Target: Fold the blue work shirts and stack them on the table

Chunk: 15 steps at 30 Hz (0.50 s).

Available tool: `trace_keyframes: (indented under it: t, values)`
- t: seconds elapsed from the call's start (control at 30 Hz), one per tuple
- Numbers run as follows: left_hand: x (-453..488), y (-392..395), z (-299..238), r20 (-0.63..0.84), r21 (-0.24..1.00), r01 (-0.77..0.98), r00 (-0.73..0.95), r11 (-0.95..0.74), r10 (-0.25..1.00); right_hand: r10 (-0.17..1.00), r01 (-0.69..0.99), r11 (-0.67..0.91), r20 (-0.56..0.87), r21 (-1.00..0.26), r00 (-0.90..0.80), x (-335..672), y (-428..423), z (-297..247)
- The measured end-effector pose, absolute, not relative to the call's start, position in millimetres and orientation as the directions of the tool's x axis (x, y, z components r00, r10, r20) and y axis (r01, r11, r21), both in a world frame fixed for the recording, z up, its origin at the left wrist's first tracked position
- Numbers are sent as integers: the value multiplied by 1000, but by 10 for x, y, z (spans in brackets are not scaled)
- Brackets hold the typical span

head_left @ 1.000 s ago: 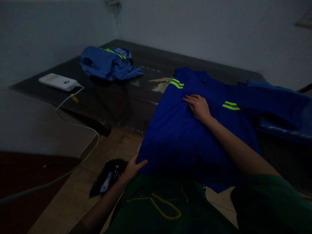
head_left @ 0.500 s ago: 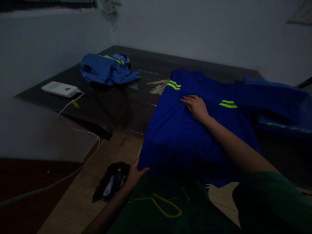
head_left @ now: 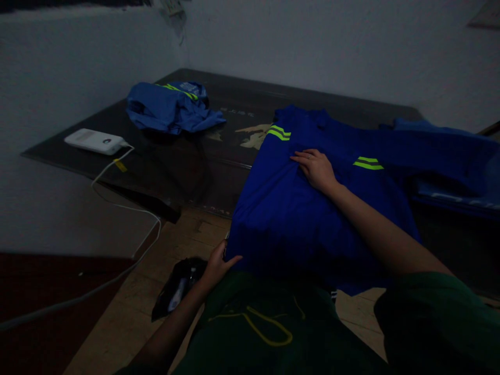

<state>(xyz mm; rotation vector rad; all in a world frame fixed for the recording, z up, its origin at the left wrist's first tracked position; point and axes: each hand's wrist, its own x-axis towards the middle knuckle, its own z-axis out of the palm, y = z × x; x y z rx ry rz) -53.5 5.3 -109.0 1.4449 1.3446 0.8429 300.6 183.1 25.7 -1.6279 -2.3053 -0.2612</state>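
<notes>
A deep blue work shirt (head_left: 281,213) with yellow-green reflective stripes is spread over the table's near edge, its lower part hanging toward me. On its chest lies my right hand (head_left: 318,169), palm down, fingers stretched out flat. At the lower left edge of the shirt, my left hand (head_left: 219,265) has its thumb over the cloth and its fingers around the side, mostly hidden. One sleeve of the shirt reaches right, over lighter blue folded cloth (head_left: 453,190).
On the dark table (head_left: 187,177) a crumpled lighter blue garment (head_left: 167,109) lies at the back left. A white power bank (head_left: 91,140) sits near the left corner, its white cable (head_left: 146,211) hanging off the edge. A dark bag (head_left: 175,289) rests on the floor.
My left hand has shifted slightly up and forward with the shirt's lower edge. My right hand stays flat on the chest; the view has tilted a little.
</notes>
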Motion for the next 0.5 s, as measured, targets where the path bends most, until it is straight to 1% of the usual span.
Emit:
trace_keyframes:
  t: [0.07, 0.27, 0.4, 0.47, 0.5]
  values:
    - [-454, 81, -1088, -148, 949, 301, 162, 94, 976, 886, 940, 339, 345, -29, -309, 3006, 1834, 258]
    - [-134, 268, -1152, -250, 931, 287, 54, 224, 967, 883, 935, 349, 354, -55, -309, 2999, 1839, 261]
    - [-1, 386, -1205, -230, 923, 320, 15, 213, 973, 873, 925, 378, 351, -44, -340, 3006, 1812, 273]
    - [-5, 408, -1151, -219, 903, 386, 34, 189, 975, 868, 918, 394, 343, -35, -359, 3012, 1793, 274]
    - [-37, 407, -1092, -208, 892, 424, 71, 159, 976, 866, 916, 400, 341, -33, -366, 3013, 1785, 272]
